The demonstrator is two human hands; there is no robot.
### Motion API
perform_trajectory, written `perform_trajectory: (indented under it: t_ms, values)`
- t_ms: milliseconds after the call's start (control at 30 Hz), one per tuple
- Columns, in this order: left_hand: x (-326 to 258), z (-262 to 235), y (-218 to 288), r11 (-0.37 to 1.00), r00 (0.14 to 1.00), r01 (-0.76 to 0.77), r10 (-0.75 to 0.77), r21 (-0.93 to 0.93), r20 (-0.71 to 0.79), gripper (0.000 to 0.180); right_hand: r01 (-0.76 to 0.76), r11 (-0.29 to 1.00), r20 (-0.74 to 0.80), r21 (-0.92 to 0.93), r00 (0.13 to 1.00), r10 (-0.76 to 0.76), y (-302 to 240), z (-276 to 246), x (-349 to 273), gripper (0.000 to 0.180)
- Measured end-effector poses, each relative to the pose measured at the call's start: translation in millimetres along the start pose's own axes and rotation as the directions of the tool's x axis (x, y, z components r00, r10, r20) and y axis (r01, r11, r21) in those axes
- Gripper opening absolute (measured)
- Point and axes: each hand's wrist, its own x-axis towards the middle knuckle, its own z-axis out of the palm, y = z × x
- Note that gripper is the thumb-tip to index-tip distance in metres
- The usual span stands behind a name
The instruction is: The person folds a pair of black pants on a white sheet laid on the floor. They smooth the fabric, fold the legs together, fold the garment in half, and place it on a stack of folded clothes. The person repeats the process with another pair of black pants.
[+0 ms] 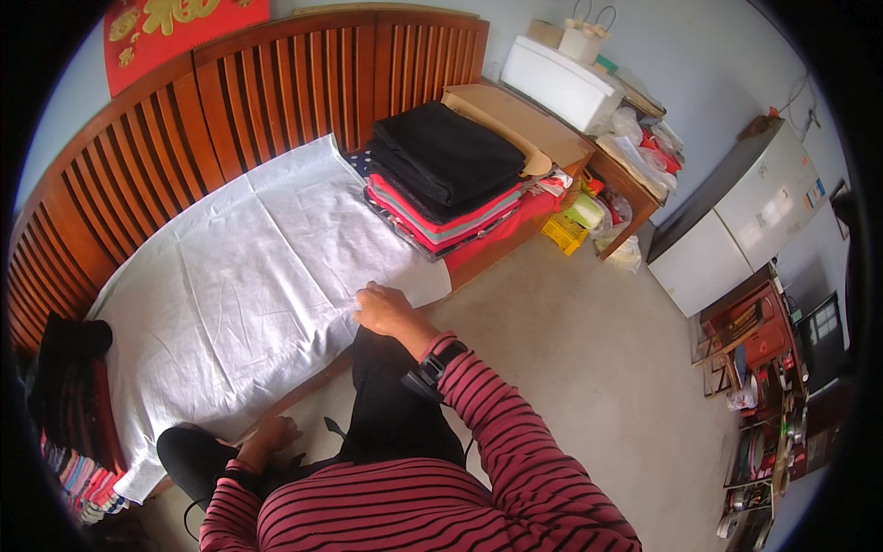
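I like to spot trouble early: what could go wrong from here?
A tug by the right hand, at the front edge of the white sheet, could deepen its creases. The folded black cloth, piled on red and grey folded fabric near the edge of the wooden bench, might topple if knocked.

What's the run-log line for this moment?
left hand: near white cloth, grip unclear | right hand: at cloth's front edge, grip unclear | folded fabric stack: beyond right hand
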Motion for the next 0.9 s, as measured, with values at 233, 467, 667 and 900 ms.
perform_trajectory:
  t_ms: [233, 467, 667, 900]
  values:
    - [1.3, -4.5, 3.0, 0.926, 0.973, 0.224, -0.193, -0.303, 0.130, 0.041, -0.001, 1.000, 0.013, -0.010, 1.000, 0.001, -0.5, -0.6, 0.9, 0.038]
    - [2.0, -8.1, 4.5, 0.886, 0.968, 0.251, -0.226, -0.391, 0.109, 0.043, 0.022, 0.999, -0.018, 0.025, 1.000, -0.022, 0.6, 0.4, 0.4, 0.033]
    - [-1.0, -47.1, 24.3, 0.848, 0.948, 0.318, -0.288, -0.423, 0.135, 0.045, 0.014, 1.000, -0.002, -0.017, 1.000, -0.014, 2.6, 4.5, 4.1, 0.037]
    - [-0.4, -51.0, 25.6, 0.868, 0.953, 0.303, -0.273, -0.393, 0.131, 0.045, 0.010, 1.000, -0.004, -0.022, 1.000, -0.010, 1.6, 2.8, 2.8, 0.036]
